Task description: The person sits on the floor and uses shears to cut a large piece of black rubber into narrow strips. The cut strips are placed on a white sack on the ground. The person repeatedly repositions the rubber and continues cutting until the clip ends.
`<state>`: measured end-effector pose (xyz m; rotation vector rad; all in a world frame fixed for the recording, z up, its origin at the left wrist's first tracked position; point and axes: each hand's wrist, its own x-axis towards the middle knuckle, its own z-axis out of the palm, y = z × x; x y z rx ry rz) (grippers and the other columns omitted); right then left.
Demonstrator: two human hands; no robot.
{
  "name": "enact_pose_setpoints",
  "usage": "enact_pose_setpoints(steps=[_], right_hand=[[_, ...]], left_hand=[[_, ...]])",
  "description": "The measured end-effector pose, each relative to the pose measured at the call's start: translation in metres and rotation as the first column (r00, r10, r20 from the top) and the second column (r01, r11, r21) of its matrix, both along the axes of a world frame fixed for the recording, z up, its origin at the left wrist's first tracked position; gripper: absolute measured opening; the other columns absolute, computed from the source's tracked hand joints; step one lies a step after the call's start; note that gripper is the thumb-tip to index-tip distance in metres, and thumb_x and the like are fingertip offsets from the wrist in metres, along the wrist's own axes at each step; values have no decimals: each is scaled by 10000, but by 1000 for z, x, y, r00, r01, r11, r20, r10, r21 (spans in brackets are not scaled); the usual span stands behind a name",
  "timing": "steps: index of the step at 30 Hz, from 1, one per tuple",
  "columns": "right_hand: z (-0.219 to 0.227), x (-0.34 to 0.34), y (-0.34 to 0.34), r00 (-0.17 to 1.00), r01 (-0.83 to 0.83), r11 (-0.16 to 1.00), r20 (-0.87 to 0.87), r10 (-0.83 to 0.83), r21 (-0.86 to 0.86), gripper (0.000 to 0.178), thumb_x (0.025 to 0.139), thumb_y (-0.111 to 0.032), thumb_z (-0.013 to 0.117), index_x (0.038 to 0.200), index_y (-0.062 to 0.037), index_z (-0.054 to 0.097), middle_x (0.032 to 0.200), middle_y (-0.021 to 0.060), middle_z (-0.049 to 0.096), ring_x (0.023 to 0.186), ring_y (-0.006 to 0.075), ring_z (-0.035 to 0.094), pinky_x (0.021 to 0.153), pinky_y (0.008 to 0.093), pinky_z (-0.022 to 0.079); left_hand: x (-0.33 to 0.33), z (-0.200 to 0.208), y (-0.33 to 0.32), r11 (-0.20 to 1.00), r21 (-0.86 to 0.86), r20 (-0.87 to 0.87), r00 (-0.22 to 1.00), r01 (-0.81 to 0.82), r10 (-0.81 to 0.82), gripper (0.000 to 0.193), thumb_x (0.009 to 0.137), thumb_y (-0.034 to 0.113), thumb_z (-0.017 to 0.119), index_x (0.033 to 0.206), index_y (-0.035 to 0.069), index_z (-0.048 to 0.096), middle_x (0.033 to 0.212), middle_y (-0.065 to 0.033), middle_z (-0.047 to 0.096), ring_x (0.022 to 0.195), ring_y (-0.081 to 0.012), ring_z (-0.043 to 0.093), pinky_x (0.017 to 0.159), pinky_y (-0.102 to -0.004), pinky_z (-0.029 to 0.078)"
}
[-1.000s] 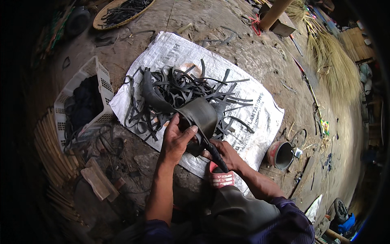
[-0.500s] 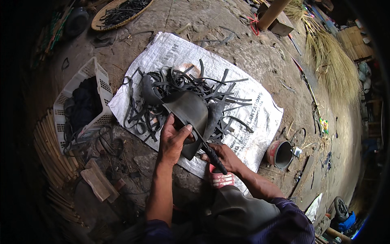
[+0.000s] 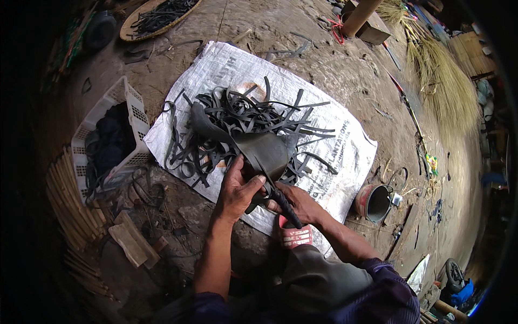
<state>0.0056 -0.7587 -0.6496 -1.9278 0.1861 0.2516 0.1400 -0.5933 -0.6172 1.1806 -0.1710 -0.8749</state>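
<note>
A broad, curved piece of black rubber (image 3: 263, 154) arches over the white sack, with a long band of it trailing to the upper left. At its near edge my left hand (image 3: 236, 190) is closed, thumb on top and fingers beneath. My right hand (image 3: 301, 204) is closed around a tool with a black wrapped handle (image 3: 287, 206), which slants down to the right. The tool's working end is hidden against the rubber, so its kind cannot be made out. Beyond both hands lies a tangled heap of black rubber strips (image 3: 243, 116).
The white woven sack (image 3: 353, 154) covers the ground, with my red-banded footwear (image 3: 295, 236) at its near edge. A white crate (image 3: 137, 119) with dark material stands left, a bucket (image 3: 372, 204) right. A round basket (image 3: 132, 35) of strips is at the far left; a wooden post (image 3: 362, 19) far right.
The rubber piece's arched part has tipped and dropped lower, shifting right. My left hand has moved slightly right with it. My right hand still holds the wrapped handle, almost in the same place.
</note>
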Motion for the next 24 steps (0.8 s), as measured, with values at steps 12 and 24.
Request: enact_pose_setpoints(steps=[12,24], right_hand=[[-9,-3,0,999,33,999,25,-33,21,597,959,-608,652,1006,-13,641,747,178,613,730,360,640,693,472,475],[-6,-3,-5,1000,-19,1000,13,19,-11,646,958,-660,607,1080,-27,650,747,213,629,748,417,666,698,505,493]], left_hand=[[-3,-6,-5,999,-7,-71,996,-51,51,408,970,53,671,1354,47,534,1125,-32,669,927,-94,644,754,-267,557],[-2,-2,-6,999,-12,4,999,-52,52,373,967,38,659,1318,57,535,1083,-27,660,877,-84,621,756,-263,537]])
